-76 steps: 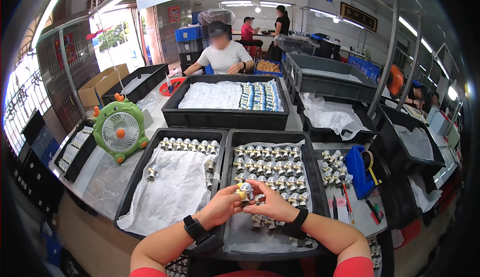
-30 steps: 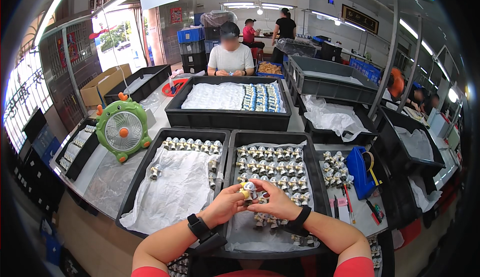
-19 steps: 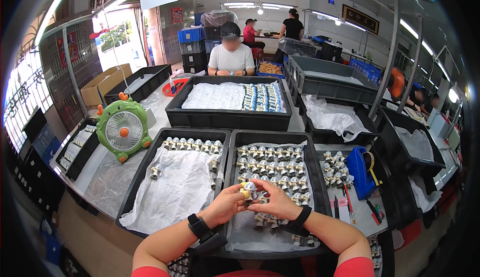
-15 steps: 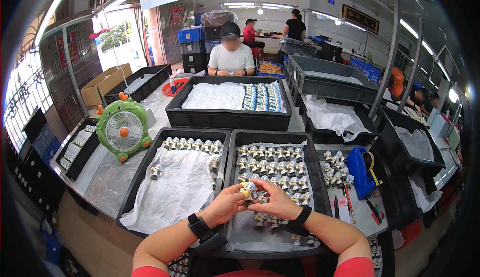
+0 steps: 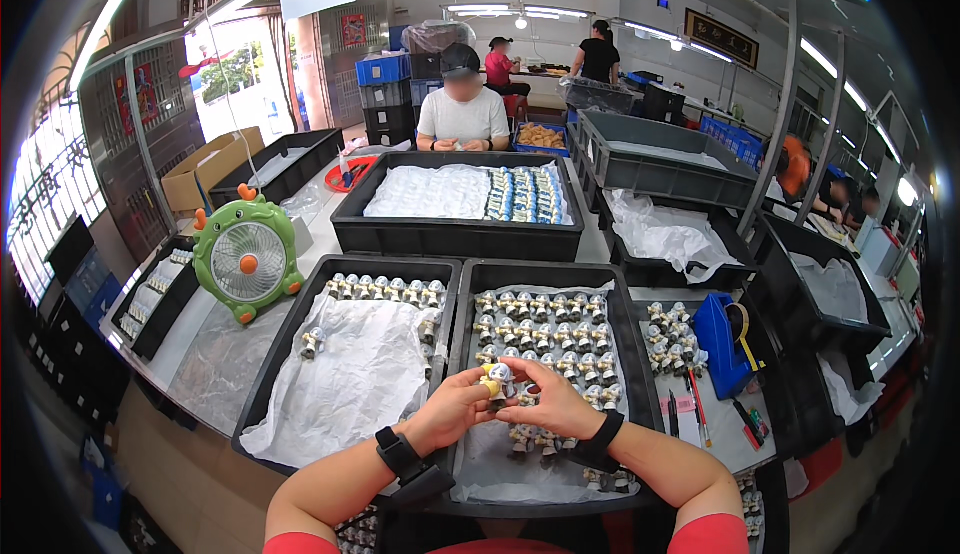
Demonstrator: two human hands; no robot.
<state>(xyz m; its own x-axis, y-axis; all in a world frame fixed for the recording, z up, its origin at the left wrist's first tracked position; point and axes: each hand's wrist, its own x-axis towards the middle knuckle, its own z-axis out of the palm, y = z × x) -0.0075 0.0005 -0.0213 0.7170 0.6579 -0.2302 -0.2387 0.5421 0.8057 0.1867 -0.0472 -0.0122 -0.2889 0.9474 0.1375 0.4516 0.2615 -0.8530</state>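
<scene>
Over the right-hand black tray (image 5: 467,304) my two hands meet around one small figurine (image 5: 501,376) with a white head and a yellow part. My left hand (image 5: 452,406) pinches it from the left, while the fingers of my right hand (image 5: 552,401) close on its other side. Beneath them, rows of similar figurines (image 5: 540,335) stand on a white liner; my hands hide some of these. In the left-hand black tray (image 5: 283,354), a lone figurine (image 5: 313,342) rests on white paper (image 5: 345,394), and a row lines the far edge.
A green fan (image 5: 248,262) stands at the left. Beyond both trays is another black tray (image 5: 455,242) with blue-and-white pieces. To the right are loose figurines (image 5: 672,339), a blue tape dispenser (image 5: 722,344) and pens (image 5: 698,409). A person (image 5: 462,109) sits across the table.
My hands and the figurine stay almost exactly where they were. Across the table, the seated person's hands have shifted slightly, and the standing person in black at the back has moved a little.
</scene>
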